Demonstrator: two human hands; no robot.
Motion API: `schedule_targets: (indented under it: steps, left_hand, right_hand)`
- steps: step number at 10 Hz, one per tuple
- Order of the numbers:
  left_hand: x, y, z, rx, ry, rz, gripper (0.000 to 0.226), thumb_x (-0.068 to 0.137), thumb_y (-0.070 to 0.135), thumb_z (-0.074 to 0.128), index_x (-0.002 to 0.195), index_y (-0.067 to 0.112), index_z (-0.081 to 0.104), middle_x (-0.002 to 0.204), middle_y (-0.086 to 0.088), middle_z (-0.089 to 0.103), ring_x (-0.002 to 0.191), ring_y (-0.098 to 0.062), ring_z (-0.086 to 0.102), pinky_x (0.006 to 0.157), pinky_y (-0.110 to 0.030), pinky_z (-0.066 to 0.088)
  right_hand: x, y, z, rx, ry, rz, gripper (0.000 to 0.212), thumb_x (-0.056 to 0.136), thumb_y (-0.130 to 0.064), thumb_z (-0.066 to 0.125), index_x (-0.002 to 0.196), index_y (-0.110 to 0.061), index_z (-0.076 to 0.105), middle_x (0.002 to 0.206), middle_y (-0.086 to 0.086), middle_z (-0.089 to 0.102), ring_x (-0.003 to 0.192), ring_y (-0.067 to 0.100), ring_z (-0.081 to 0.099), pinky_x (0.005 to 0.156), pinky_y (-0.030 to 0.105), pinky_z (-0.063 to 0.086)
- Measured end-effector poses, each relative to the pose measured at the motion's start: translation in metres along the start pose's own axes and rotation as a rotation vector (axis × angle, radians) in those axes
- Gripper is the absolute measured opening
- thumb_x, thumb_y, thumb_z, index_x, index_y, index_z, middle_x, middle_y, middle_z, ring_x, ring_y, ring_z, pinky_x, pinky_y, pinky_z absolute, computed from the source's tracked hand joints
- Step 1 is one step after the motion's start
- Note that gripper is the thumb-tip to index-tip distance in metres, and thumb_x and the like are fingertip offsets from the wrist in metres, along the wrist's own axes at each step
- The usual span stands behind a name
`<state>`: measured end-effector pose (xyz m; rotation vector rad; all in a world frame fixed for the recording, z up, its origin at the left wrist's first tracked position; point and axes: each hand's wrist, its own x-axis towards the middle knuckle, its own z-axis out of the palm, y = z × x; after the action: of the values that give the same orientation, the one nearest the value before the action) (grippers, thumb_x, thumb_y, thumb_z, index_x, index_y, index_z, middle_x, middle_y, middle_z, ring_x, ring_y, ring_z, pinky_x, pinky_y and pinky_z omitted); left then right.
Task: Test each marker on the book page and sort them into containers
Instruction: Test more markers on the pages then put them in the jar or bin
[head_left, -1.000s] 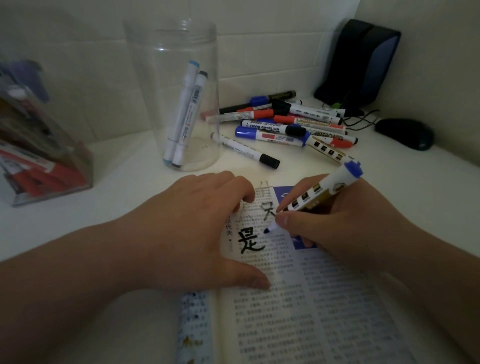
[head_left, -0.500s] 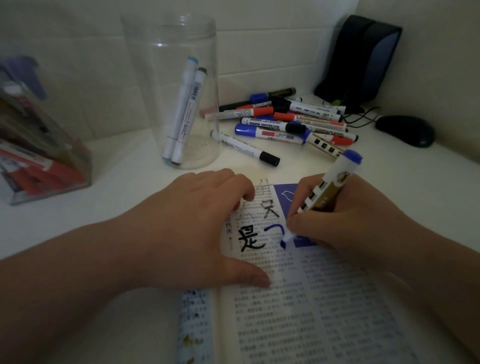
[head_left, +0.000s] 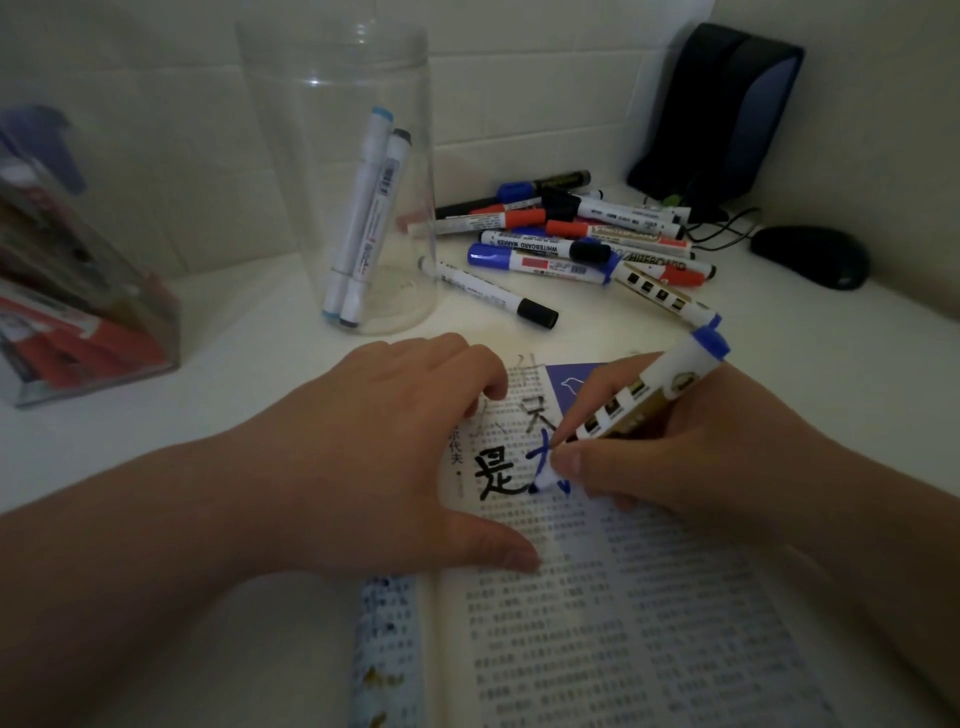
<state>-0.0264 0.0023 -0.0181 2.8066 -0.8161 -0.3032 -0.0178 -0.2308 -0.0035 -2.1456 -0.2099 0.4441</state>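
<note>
An open book (head_left: 613, 613) lies at the front of the white table. My left hand (head_left: 384, 457) presses flat on its left page, fingers spread. My right hand (head_left: 691, 452) grips a blue whiteboard marker (head_left: 639, 405) like a pen, its tip on the page beside black handwritten characters, where blue strokes show. A pile of several capped markers (head_left: 566, 239) lies behind the book. A tall clear jar (head_left: 343, 156) holds two white markers (head_left: 363, 223). At the far left stands a clear box (head_left: 78, 291) with red markers inside.
A black computer mouse (head_left: 810, 257) with its cable sits at the right near the wall. A dark pouch-like object (head_left: 717, 109) stands in the back right corner. Tiled wall runs close behind the jar and the pile.
My right hand has moved the marker tip down and left across the page, adding blue strokes next to the black characters. My left hand has stayed in place.
</note>
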Motion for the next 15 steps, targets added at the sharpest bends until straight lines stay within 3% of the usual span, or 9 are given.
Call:
schedule_targets:
  steps: [1,7,9,10,11,12,13,14,15]
  left_hand:
    - [-0.002,0.025,-0.011,0.052,0.054,-0.057,0.088,0.045,0.105,0.04,0.116,0.055,0.025,0.107,0.029,0.04,0.097,0.005,0.042,0.085,-0.021,0.04]
    - [0.011,0.015,-0.005,-0.003,0.103,-0.04,0.086,0.046,0.103,0.043,0.115,0.055,0.023,0.105,0.03,0.04,0.096,0.006,0.042,0.085,-0.021,0.042]
    - [0.008,0.02,-0.006,-0.139,0.186,-0.066,0.134,0.041,0.095,0.062,0.134,0.066,-0.03,0.116,0.034,0.038,0.102,0.008,0.043,0.092,-0.024,0.04]
    - [-0.002,0.025,-0.011,-0.175,0.197,-0.067,0.138,0.043,0.088,0.071,0.132,0.067,-0.032,0.119,0.032,0.041,0.106,0.012,0.042,0.084,-0.015,0.038]
    - [0.005,0.026,-0.007,-0.29,0.209,-0.001,0.1,0.071,0.078,0.063,0.151,0.034,0.024,0.135,0.016,0.05,0.09,-0.003,0.051,0.074,-0.013,0.04]
    - [0.024,0.029,-0.015,-0.835,0.255,-0.122,0.052,0.104,0.038,0.037,0.121,-0.005,0.059,0.151,-0.025,0.041,0.11,-0.043,0.053,0.058,-0.025,0.049]
    - [0.046,0.014,0.005,-0.984,0.275,-0.218,0.058,0.107,0.038,0.031,0.142,-0.006,0.044,0.151,-0.025,0.04,0.14,-0.042,0.034,0.099,-0.034,0.04]
    - [0.016,-0.005,0.031,-0.45,0.261,-0.02,0.104,0.073,0.083,0.053,0.151,0.016,0.038,0.144,-0.003,0.054,0.125,-0.031,0.056,0.107,-0.045,0.043]
    - [0.008,0.008,0.007,-0.221,0.287,0.136,0.129,0.05,0.083,0.073,0.147,0.058,-0.009,0.12,0.031,0.048,0.102,0.005,0.056,0.085,-0.011,0.045]
  right_hand:
    - [0.001,0.001,-0.002,0.055,0.015,-0.001,0.008,0.072,-0.028,0.079,0.075,-0.022,0.074,0.065,-0.003,0.072,0.053,0.004,0.064,0.054,0.013,0.048]
    - [0.008,0.002,-0.001,-0.02,0.12,-0.003,0.011,0.078,-0.036,0.076,0.083,-0.027,0.072,0.061,-0.01,0.069,0.052,-0.001,0.062,0.053,0.015,0.045]
    - [0.008,0.004,-0.005,0.124,0.123,-0.053,0.009,0.076,-0.028,0.078,0.081,-0.023,0.073,0.054,-0.007,0.064,0.043,0.0,0.055,0.045,0.015,0.04]
    - [0.005,0.008,-0.006,0.328,0.105,-0.177,0.022,0.066,-0.029,0.087,0.083,-0.022,0.073,0.057,-0.004,0.062,0.042,0.005,0.05,0.041,0.018,0.037]
    - [0.001,0.011,-0.006,0.581,-0.049,-0.293,0.035,0.063,-0.038,0.088,0.089,-0.019,0.075,0.062,0.005,0.058,0.052,0.017,0.048,0.049,0.021,0.035]
    - [-0.005,0.008,-0.003,0.677,-0.159,-0.371,0.048,0.066,-0.045,0.08,0.099,-0.012,0.075,0.068,0.01,0.062,0.055,0.022,0.054,0.044,0.022,0.038]
    - [-0.007,0.007,-0.002,0.633,-0.066,-0.402,0.042,0.061,-0.038,0.083,0.096,-0.016,0.073,0.074,0.017,0.068,0.06,0.029,0.058,0.056,0.034,0.04]
    - [-0.01,0.005,0.0,0.595,0.003,-0.419,0.038,0.062,-0.041,0.084,0.089,-0.019,0.07,0.076,0.018,0.069,0.06,0.036,0.057,0.057,0.044,0.039]
    - [-0.011,0.002,0.002,0.541,0.082,-0.38,0.015,0.067,-0.028,0.074,0.081,-0.023,0.07,0.072,0.017,0.07,0.057,0.037,0.056,0.049,0.034,0.041]
